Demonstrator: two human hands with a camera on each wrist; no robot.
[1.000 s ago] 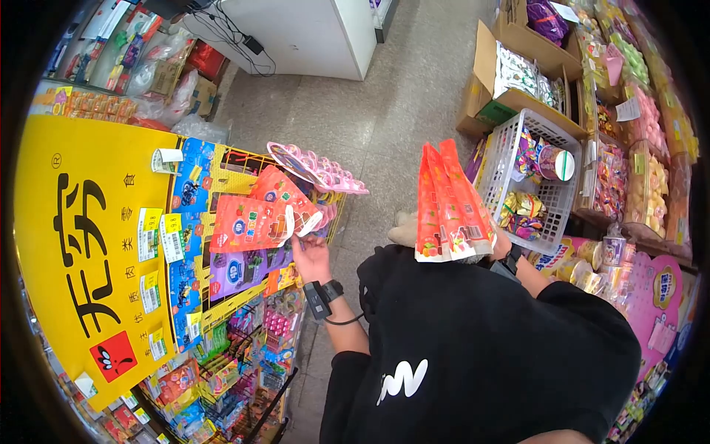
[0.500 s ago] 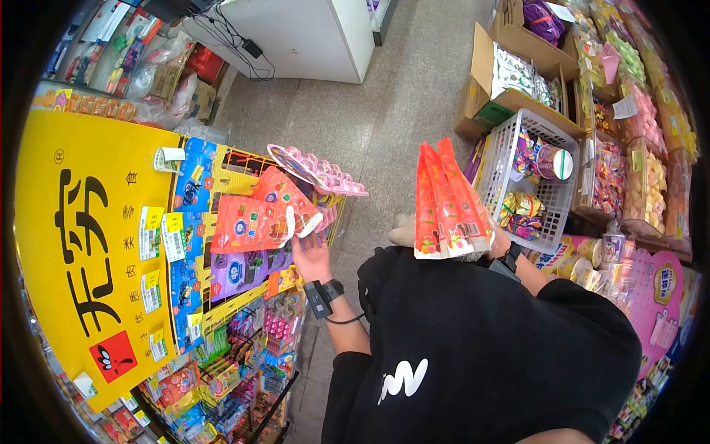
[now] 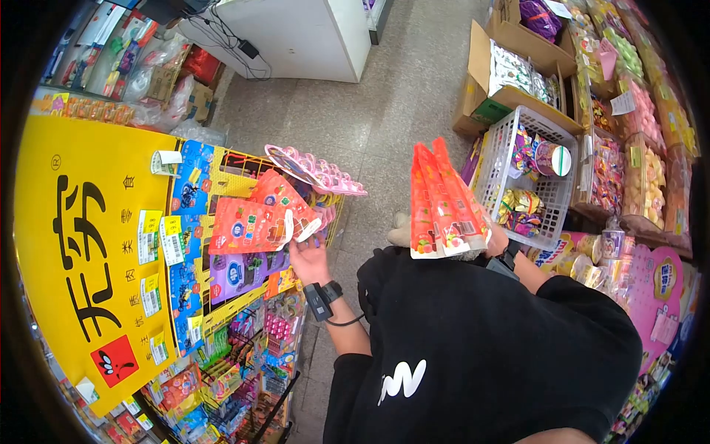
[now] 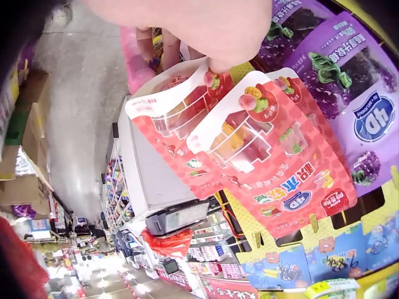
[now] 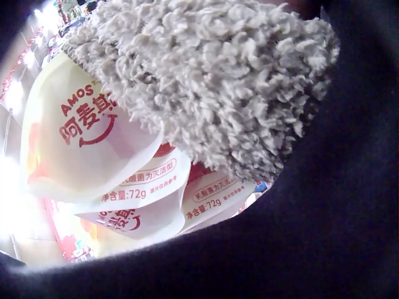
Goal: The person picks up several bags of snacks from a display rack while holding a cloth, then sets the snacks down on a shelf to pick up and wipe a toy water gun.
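Observation:
Two overlapping red packets (image 3: 255,224) tilt out from the rack at left. My left hand (image 3: 309,259) holds their pale lower edges; in the left wrist view its thumb lies at the edge of the red packets (image 4: 268,162), other fingers beyond. Several upright red packets (image 3: 444,203) are in my right hand (image 3: 497,240), whose fingers are mostly hidden behind them. In the right wrist view, white packet ends (image 5: 87,137) show beside a fuzzy grey thing (image 5: 212,75), which covers the grip.
Purple packets (image 3: 237,274) hang below the red ones, with blue packets (image 3: 191,251) beside a yellow sign (image 3: 81,222). A pink blister pack (image 3: 325,174) juts from the rack. At right stand a white basket (image 3: 492,174) and a cardboard box (image 3: 481,66). A white counter (image 3: 310,37) is ahead.
The packets in my right hand have shifted slightly left and fanned a little wider. My left hand has shifted very slightly left, remaining at the lower edges of the rack's red packets.

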